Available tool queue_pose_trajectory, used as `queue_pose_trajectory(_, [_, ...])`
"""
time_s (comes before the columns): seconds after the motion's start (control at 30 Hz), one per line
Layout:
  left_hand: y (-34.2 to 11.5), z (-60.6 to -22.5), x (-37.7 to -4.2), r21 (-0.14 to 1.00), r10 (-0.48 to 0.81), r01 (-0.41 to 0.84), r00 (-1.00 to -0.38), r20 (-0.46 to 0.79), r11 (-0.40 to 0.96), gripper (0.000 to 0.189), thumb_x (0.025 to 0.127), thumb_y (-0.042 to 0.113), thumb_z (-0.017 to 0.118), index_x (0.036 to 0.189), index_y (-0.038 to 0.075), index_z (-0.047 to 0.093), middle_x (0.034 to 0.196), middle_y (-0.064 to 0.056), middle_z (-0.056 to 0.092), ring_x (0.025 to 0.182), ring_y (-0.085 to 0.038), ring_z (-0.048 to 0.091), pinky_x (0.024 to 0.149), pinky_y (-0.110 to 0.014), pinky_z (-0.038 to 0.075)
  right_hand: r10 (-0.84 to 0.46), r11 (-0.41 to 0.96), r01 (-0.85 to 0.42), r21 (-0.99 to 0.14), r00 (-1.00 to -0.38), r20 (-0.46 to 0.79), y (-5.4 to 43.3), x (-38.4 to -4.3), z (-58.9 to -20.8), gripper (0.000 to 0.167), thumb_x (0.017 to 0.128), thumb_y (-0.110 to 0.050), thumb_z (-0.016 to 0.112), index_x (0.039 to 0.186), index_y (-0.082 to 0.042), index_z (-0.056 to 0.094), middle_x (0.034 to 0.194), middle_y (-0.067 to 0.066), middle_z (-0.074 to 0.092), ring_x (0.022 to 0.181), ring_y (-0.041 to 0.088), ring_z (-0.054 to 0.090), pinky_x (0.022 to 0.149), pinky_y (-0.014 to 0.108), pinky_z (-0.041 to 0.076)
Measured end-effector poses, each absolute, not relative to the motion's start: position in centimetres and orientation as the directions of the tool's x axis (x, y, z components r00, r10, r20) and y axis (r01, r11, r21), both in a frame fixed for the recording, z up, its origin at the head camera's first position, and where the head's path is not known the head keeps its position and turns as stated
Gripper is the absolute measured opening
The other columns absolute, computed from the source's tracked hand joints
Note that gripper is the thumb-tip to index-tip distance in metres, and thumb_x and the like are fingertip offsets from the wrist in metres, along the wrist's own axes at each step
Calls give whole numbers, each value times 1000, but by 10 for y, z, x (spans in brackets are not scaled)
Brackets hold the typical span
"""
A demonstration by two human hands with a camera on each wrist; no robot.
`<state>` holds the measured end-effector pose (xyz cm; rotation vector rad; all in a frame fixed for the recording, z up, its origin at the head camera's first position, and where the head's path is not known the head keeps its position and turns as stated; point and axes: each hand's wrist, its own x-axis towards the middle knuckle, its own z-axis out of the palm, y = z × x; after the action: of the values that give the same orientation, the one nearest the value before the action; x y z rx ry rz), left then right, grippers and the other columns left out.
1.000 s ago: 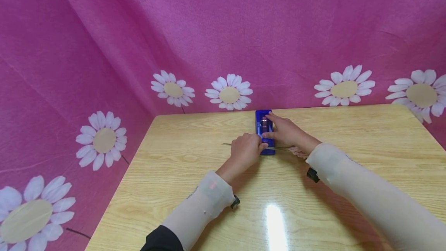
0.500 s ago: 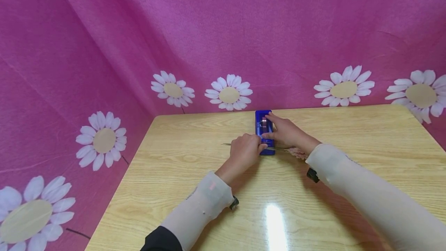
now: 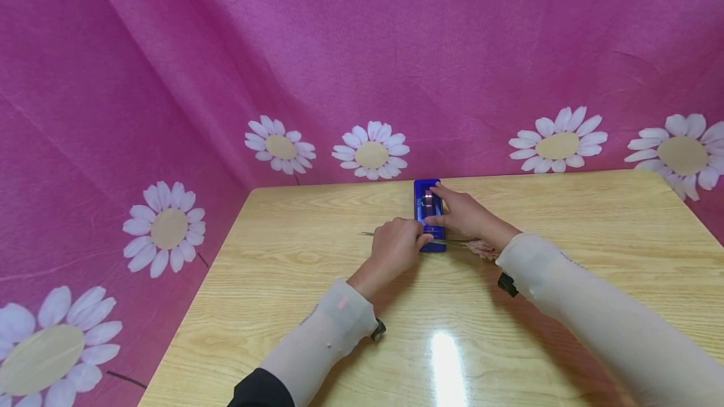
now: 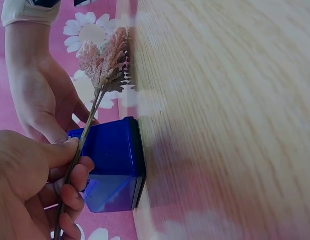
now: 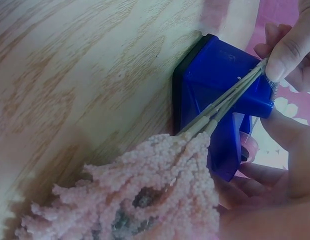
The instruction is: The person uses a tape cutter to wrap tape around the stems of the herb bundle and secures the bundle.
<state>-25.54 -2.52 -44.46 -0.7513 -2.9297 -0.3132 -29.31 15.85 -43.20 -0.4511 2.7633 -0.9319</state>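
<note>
A blue tape dispenser (image 3: pixel 420 196) stands at the far edge of the table, lengthwise away from the person. My left hand (image 3: pixel 396 244) pinches thin flower stems (image 4: pixel 89 120) between thumb and fingers, right at the dispenser's near, cutter end. Pink fluffy flower heads (image 5: pixel 160 185) point to the right, under the right wrist. A whitish wrap shows around the stems (image 5: pixel 235 97) by the left thumb in the right wrist view. My right hand (image 3: pixel 466 212) grips the dispenser from the right side, its fingers beside the tape roll (image 5: pixel 249 145) and its thumb near the cutter end.
The wooden table (image 3: pixel 271 306) reaches a pink cloth (image 3: pixel 452 68) with white daisies behind and to the left. Glare (image 3: pixel 448 366) shines on the near tabletop. Dark wrist cameras (image 3: pixel 507 284) sit under both cuffs.
My left wrist has shifted very slightly left and toward the person. The right hand, dispenser and flowers stay almost where they were.
</note>
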Motion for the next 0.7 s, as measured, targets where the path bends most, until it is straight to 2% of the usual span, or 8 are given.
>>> queue_pose_trajectory(0.7, [-28, -446, -256, 143, 494, 516, -854, 163, 845, 31, 101, 43, 63, 83, 20, 74, 65, 9, 58, 61, -11, 53, 54, -28, 41, -339, 769, -226, -598, -937, -83, 157, -292, -431, 84, 99, -29, 71, 160, 4, 25, 167, 29, 12, 149, 49, 27, 119, 60, 27])
